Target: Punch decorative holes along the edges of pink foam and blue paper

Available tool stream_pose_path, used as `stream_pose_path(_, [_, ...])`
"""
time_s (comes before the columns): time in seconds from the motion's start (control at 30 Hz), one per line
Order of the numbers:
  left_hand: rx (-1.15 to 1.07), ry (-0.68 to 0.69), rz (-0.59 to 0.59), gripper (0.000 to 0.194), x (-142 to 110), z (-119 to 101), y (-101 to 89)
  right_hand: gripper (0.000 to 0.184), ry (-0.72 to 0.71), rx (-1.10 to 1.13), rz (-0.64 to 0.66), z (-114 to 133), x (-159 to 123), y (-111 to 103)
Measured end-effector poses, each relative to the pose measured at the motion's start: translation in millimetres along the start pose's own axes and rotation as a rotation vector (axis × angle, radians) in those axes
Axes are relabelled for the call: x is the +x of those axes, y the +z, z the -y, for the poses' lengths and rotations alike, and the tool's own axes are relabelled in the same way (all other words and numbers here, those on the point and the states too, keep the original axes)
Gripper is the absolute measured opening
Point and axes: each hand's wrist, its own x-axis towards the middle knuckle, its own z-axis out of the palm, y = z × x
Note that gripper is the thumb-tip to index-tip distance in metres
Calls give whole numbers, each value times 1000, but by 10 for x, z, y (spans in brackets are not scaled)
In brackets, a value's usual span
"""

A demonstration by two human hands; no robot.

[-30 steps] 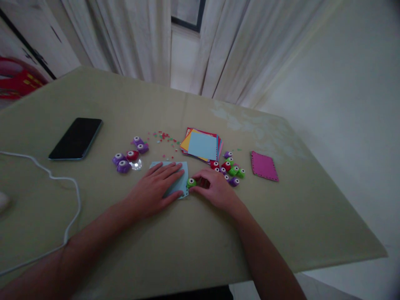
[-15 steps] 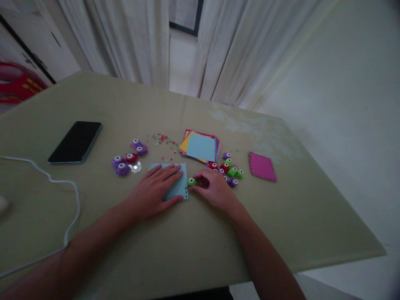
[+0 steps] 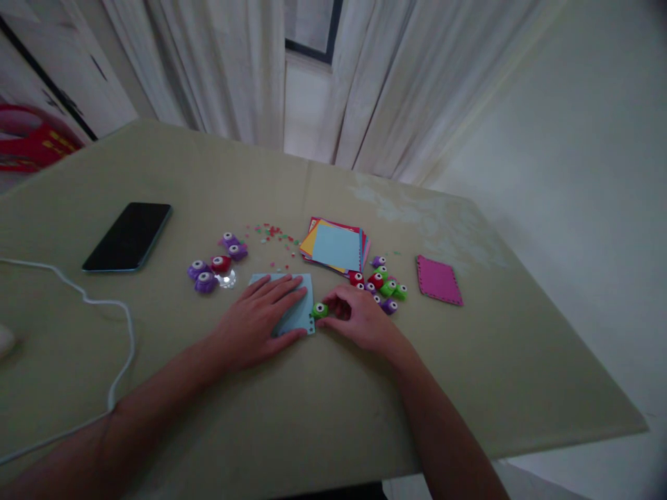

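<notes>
My left hand (image 3: 265,312) lies flat with fingers stretched over a light blue square of paper (image 3: 294,321), holding it down on the table. Small punched holes run along the lower part of the paper's right edge. At that edge sits a small green craft paper punch (image 3: 319,310), pinched between the thumb and forefinger of my right hand (image 3: 359,316). Just beyond my right hand is a cluster of several red, green and purple craft punches (image 3: 388,286).
Behind the paper lies a stack of coloured paper squares (image 3: 336,246). Punched confetti (image 3: 271,232) is scattered nearby. Purple and red punches (image 3: 205,280) stand at left, beside a clear shiny piece (image 3: 227,279). A tablet (image 3: 128,237), white cable (image 3: 125,326) and edge-punched magenta square (image 3: 438,280) lie farther out.
The green punch has shifted slightly toward me along the paper's right edge, with my right hand. My left hand stays on the paper.
</notes>
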Motion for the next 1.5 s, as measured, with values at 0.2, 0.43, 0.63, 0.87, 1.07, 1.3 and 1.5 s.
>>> stream_pose_path(0.2, [27, 11, 7, 68, -2, 0, -1, 26, 14, -7, 4, -11, -3, 20])
stream_pose_path(0.43, [20, 12, -12, 70, -6, 14, 25, 23, -28, 53, 44, -19, 4, -6])
stream_pose_path(0.63, [34, 10, -2, 70, -2, 8, 27, 21, -42, 77, 63, -34, 0, -27])
stream_pose_path(0.87, [48, 14, -4, 73, -3, -1, 21, 24, 19, 43, -11, -10, 17, 52])
stream_pose_path(1.07, [29, 14, -12, 73, 0, -1, 21, 26, -68, 86, 39, -18, 14, 15])
stream_pose_path(1.3, [31, 4, 0, 71, -6, -7, 18, 27, -33, 124, -27, -23, 39, 111])
stream_pose_path(1.5, [9, 5, -4, 68, -7, 0, 20, 26, 8, 150, -5, -8, 34, 72])
